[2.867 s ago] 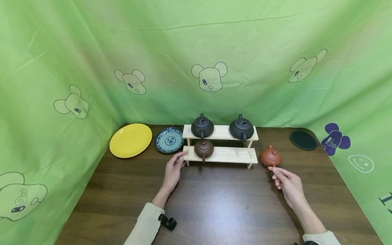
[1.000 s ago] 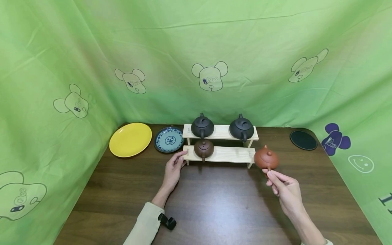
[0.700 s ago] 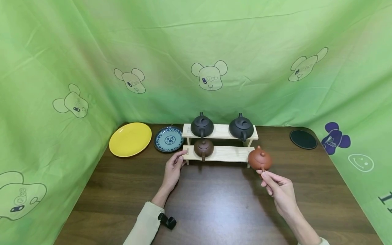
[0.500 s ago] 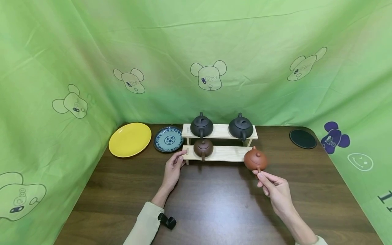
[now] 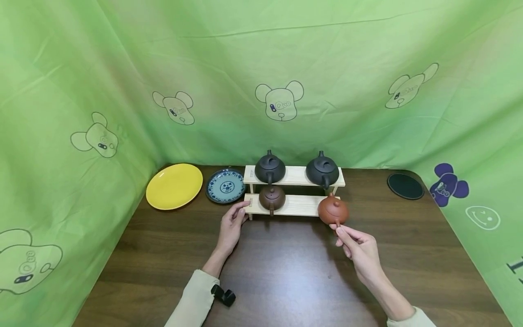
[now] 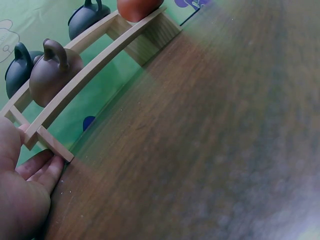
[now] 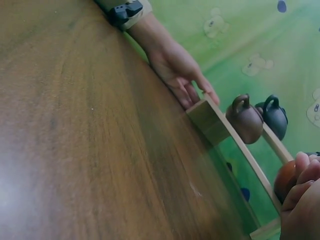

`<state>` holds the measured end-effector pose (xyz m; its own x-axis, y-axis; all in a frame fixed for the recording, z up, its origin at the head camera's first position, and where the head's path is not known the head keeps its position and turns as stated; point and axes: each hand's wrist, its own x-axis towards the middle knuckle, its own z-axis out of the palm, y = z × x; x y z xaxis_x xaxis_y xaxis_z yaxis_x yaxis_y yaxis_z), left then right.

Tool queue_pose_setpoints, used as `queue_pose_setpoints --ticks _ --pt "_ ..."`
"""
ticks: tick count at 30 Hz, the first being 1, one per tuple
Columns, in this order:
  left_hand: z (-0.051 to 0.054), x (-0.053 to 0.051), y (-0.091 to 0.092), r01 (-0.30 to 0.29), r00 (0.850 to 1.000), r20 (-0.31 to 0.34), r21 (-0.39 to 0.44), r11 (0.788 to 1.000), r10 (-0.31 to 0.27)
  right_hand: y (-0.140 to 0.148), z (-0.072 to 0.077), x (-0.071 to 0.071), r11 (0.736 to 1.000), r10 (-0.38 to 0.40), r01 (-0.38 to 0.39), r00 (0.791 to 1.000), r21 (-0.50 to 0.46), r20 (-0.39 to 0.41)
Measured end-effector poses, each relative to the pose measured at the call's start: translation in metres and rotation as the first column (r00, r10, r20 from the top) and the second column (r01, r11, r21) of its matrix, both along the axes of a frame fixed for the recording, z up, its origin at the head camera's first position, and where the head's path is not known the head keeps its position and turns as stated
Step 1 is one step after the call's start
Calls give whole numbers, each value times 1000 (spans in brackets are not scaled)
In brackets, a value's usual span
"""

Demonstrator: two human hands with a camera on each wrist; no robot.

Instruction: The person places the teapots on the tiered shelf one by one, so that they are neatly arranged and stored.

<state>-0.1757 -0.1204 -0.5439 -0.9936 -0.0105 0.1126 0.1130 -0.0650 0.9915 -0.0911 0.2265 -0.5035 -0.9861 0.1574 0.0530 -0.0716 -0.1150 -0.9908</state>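
Note:
My right hand (image 5: 361, 254) pinches the handle of a reddish-orange clay teapot (image 5: 333, 210) at the right end of the lower tier of a two-tier wooden display stand (image 5: 300, 205). Whether the pot's base touches the board is unclear. In the right wrist view the fingers (image 7: 306, 187) hide much of this pot. My left hand (image 5: 230, 227) holds the stand's left end, thumb at the board and fingers by the leg (image 6: 55, 144). A brown teapot (image 5: 272, 199) sits upright on the lower tier's left part. Two black teapots (image 5: 269, 168) stand on the upper tier.
Left of the stand lie a blue-and-white patterned plate (image 5: 226, 186) and a yellow plate (image 5: 174, 186). An oval black coaster (image 5: 405, 186) lies at the table's back right. Green cloth (image 5: 282, 54) encloses the brown wooden table (image 5: 282, 272) at the back and sides.
The reddish-orange teapot has been lifted from the table right of the stand and carried left to the lower tier's right end by my right hand. My left hand keeps its place.

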Motion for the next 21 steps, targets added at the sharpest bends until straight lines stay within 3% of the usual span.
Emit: queue_pose_setpoints --ticks 21 --pt "1 0 1 2 1000 3 9 1000 -2 -20 1 -23 998 10 -9 1000 70 -14"
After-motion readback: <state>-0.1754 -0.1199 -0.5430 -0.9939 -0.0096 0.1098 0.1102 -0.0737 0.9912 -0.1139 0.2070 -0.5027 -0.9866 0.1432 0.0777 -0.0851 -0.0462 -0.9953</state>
